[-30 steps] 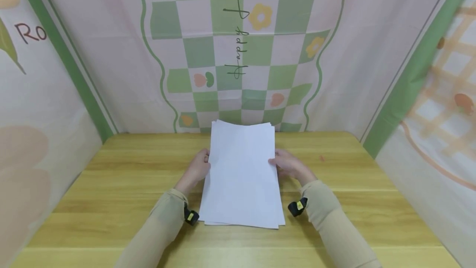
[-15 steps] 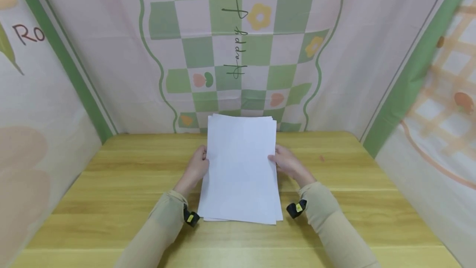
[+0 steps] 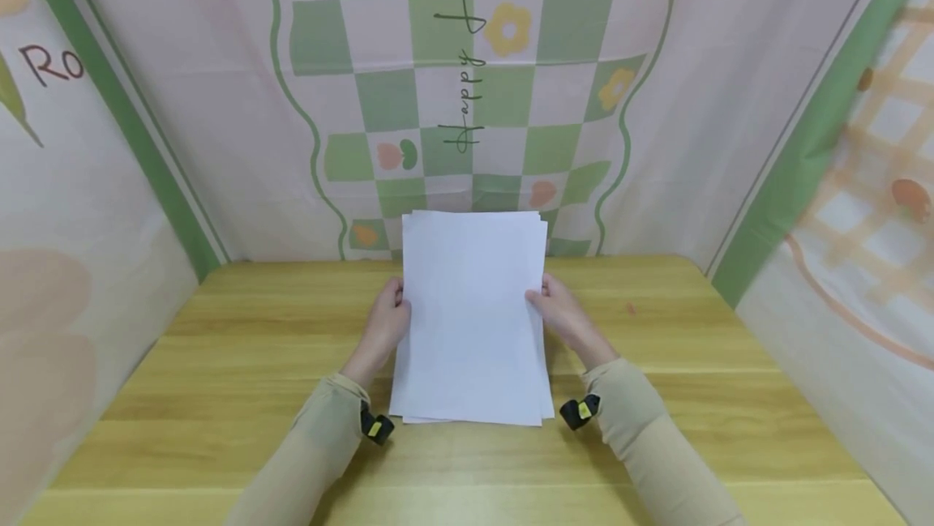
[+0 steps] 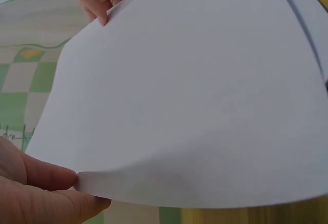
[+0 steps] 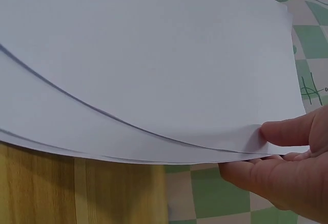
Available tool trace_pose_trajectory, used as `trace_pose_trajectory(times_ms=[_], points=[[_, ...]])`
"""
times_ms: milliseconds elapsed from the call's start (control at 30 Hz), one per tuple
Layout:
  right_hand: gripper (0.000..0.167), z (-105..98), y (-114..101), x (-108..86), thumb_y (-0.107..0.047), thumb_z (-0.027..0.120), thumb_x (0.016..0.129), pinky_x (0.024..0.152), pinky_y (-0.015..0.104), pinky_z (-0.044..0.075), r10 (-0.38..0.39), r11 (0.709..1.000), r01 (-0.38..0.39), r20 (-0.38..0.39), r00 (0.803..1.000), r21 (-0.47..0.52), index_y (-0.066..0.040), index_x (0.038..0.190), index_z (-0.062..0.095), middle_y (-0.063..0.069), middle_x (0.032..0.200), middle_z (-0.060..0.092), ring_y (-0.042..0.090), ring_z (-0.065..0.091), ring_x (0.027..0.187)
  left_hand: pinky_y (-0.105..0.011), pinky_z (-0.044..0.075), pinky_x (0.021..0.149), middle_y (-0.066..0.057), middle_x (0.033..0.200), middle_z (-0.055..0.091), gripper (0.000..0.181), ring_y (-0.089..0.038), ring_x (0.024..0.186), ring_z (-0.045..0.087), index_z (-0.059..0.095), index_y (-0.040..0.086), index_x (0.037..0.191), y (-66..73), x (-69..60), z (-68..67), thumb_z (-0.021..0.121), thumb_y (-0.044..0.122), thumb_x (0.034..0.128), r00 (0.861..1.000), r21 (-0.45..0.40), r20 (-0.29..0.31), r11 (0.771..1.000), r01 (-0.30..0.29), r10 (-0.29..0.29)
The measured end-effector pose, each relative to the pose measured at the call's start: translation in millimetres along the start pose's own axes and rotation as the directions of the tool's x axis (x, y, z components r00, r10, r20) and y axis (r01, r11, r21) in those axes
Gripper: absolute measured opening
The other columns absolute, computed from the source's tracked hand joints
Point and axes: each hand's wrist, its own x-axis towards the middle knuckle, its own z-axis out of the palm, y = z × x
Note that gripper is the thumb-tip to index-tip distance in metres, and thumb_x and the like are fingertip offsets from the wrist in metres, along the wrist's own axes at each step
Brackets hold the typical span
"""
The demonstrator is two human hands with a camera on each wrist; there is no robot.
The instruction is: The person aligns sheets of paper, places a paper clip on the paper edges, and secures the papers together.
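Several white paper sheets point(image 3: 472, 319), slightly out of line with one another, are held up over the table by both hands. The left hand point(image 3: 385, 322) grips their left edge; in the left wrist view its thumb and fingers point(image 4: 92, 202) pinch the sheet's border. On the opposite edge the right hand point(image 3: 565, 314) has its thumb on top and its fingers beneath, as the right wrist view shows with that hand point(image 5: 287, 165). Layered edges of the sheets point(image 5: 102, 112) fan apart there. The papers' surface looks blank.
A wooden table point(image 3: 657, 421) lies under the hands. Behind it hangs a green-checked cloth point(image 3: 503, 96), with printed cloths at both sides. A small reddish mark point(image 3: 631, 309) shows on the table at the right. Each wrist wears a small black device point(image 3: 580, 411).
Both hands have risen slightly and moved a little away from the body, and the sheets' far edge has tilted up higher against the cloth. The grip on both sides stays the same.
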Motion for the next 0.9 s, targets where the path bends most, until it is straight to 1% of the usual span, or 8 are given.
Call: trace_pose_trajectory(times_ms=[167, 267, 433, 533, 633, 733, 900], points=[[0.051, 1, -4, -2.4, -0.013, 0.037, 0.100, 0.107, 0.052, 0.033, -0.015, 1.000, 0.016, -0.025, 1.000, 0.007, 0.004, 0.146, 0.023, 0.030, 0.141, 0.037, 0.042, 0.041, 0.128, -0.047, 0.041, 0.102, -0.021, 0.134, 0.049, 0.035, -0.034, 0.124, 0.047, 0.047, 0.000, 0.128, 3.2, -1.1, 0.1, 0.039, 0.002, 0.0941, 0.999, -0.006, -0.039, 1.000, -0.016, 0.016], [0.049, 2, -6, -3.6, -0.013, 0.037, 0.100, 0.107, 0.051, 0.034, -0.025, 0.999, 0.026, -0.041, 0.999, 0.024, 0.004, 0.145, 0.025, 0.030, 0.139, 0.039, 0.041, 0.043, 0.126, -0.046, 0.041, 0.102, -0.021, 0.132, 0.050, 0.035, -0.034, 0.123, 0.048, 0.048, -0.001, 0.128, 5.2, -1.7, -0.1, 0.040, 0.002, 0.0938, 0.998, -0.017, -0.057, 1.000, -0.021, 0.020], [0.046, 3, -9, -4.6, -0.012, 0.038, 0.100, 0.103, 0.050, 0.039, -0.057, 0.997, 0.061, -0.074, 0.996, 0.047, 0.003, 0.143, 0.029, 0.032, 0.134, 0.044, 0.041, 0.047, 0.122, -0.046, 0.041, 0.101, -0.022, 0.128, 0.052, 0.033, -0.034, 0.121, 0.049, 0.049, -0.003, 0.125, 8.3, -3.2, -0.5, 0.040, 0.000, 0.0935, 0.997, -0.052, -0.070, 0.998, -0.037, 0.033], [0.042, 4, -11, -5.9, -0.012, 0.039, 0.101, 0.099, 0.048, 0.042, -0.078, 0.996, 0.082, -0.108, 0.991, 0.037, 0.003, 0.140, 0.032, 0.032, 0.129, 0.048, 0.040, 0.050, 0.117, -0.046, 0.042, 0.100, -0.022, 0.125, 0.053, 0.031, -0.034, 0.118, 0.050, 0.049, -0.003, 0.123, 9.9, -4.3, -1.2, 0.040, 0.000, 0.0937, 0.996, -0.070, -0.075, 0.996, -0.052, 0.046], [0.041, 5, -13, -7.7, -0.012, 0.039, 0.101, 0.097, 0.047, 0.044, -0.098, 0.995, 0.102, -0.136, 0.986, 0.019, 0.003, 0.138, 0.034, 0.031, 0.127, 0.050, 0.039, 0.051, 0.115, -0.045, 0.041, 0.102, -0.021, 0.127, 0.053, 0.031, -0.033, 0.120, 0.049, 0.050, -0.002, 0.124, 11.9, -5.6, -1.8, 0.040, 0.001, 0.0940, 0.994, -0.080, -0.086, 0.994, -0.069, 0.062], [0.042, 5, -16, -9.5, -0.013, 0.040, 0.101, 0.099, 0.048, 0.043, -0.115, 0.993, 0.117, -0.160, 0.980, 0.001, 0.002, 0.139, 0.034, 0.030, 0.129, 0.049, 0.039, 0.051, 0.117, -0.045, 0.041, 0.101, -0.021, 0.126, 0.053, 0.031, -0.032, 0.119, 0.050, 0.050, -0.003, 0.123, 13.8, -7.3, -2.1, 0.040, 0.000, 0.0941, 0.991, -0.082, -0.099, 0.992, -0.097, 0.089], [0.042, 6, -19, -12.2, -0.016, 0.042, 0.101, 0.100, 0.048, 0.042, -0.131, 0.991, 0.131, -0.196, 0.972, -0.017, -0.001, 0.139, 0.036, 0.028, 0.131, 0.049, 0.039, 0.049, 0.120, -0.043, 0.043, 0.095, -0.020, 0.119, 0.056, 0.028, -0.030, 0.110, 0.052, 0.052, -0.003, 0.119, 15.6, -9.8, -3.0, 0.040, 0.000, 0.0940, 0.984, -0.093, -0.128, 0.987, -0.133, 0.120]])
